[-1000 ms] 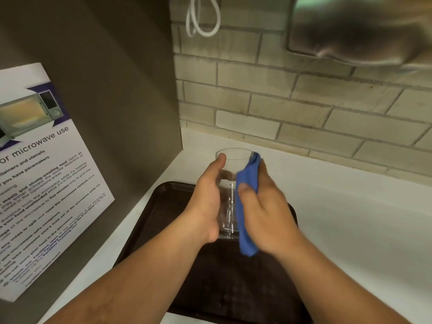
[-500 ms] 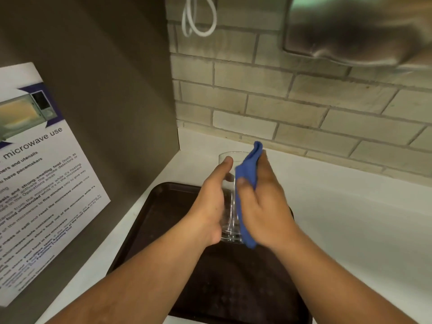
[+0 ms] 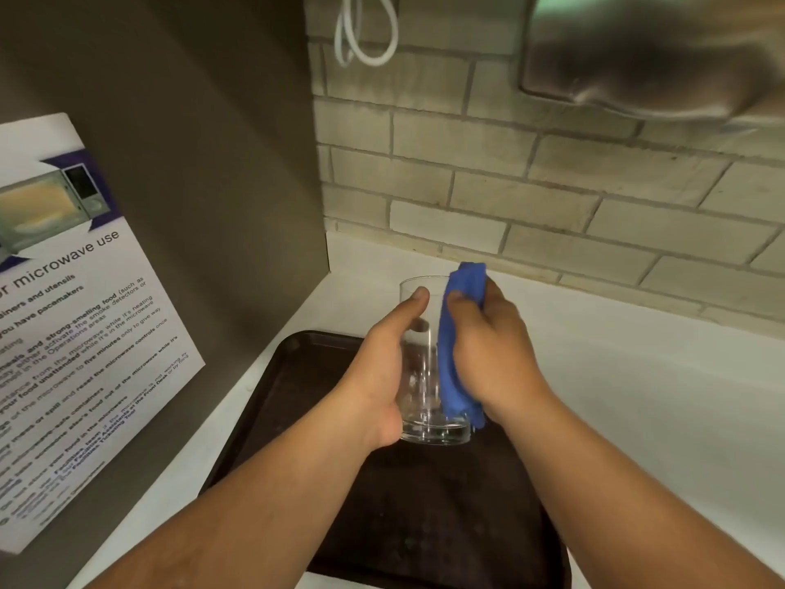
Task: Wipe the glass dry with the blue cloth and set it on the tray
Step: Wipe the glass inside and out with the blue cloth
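A clear drinking glass point(image 3: 422, 388) is held upright above the dark brown tray point(image 3: 306, 376). My left hand point(image 3: 382, 371) wraps its left side, thumb near the rim. My right hand point(image 3: 492, 354) presses the blue cloth point(image 3: 456, 333) flat against the glass's right side, from above the rim down to the base. Whether the glass's base touches the tray cannot be told.
The tray lies on a white counter point(image 3: 637, 397) in a corner. A grey cabinet side with a microwave-use notice point(image 3: 72, 333) stands at the left. Behind is a brick wall point(image 3: 509, 184) with a white cord loop point(image 3: 365, 31) and a metal fixture point(image 3: 650, 57).
The cloth and my right hand have slid up along the glass's right side, the cloth top now above the rim. My left hand keeps its hold on the glass.
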`<action>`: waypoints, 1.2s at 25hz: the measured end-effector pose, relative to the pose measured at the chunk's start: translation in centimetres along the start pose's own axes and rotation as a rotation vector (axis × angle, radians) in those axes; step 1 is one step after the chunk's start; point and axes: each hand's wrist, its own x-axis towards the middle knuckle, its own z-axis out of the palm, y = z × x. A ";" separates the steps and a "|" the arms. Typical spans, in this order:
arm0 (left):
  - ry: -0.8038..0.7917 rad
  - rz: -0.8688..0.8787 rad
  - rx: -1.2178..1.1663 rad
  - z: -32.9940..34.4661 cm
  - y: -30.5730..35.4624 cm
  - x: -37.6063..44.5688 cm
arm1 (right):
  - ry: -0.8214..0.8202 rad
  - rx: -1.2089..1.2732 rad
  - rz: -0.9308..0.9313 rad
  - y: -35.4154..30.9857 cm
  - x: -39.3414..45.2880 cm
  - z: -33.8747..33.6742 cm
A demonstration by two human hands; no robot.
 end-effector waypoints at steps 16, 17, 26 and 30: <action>-0.007 -0.055 -0.061 -0.6 0.2 0.2 | -0.034 0.429 0.413 1.3 0.6 -0.4; 0.030 -0.059 -0.038 -0.5 0.3 0.4 | -0.026 0.404 0.429 1.5 0.1 -0.3; 0.099 0.010 -0.036 0.0 -1.0 0.5 | -0.082 -0.082 -0.022 0.7 -0.1 0.9; 0.195 0.068 -0.037 0.4 0.0 0.6 | -0.133 -0.074 0.063 2.4 -2.9 0.9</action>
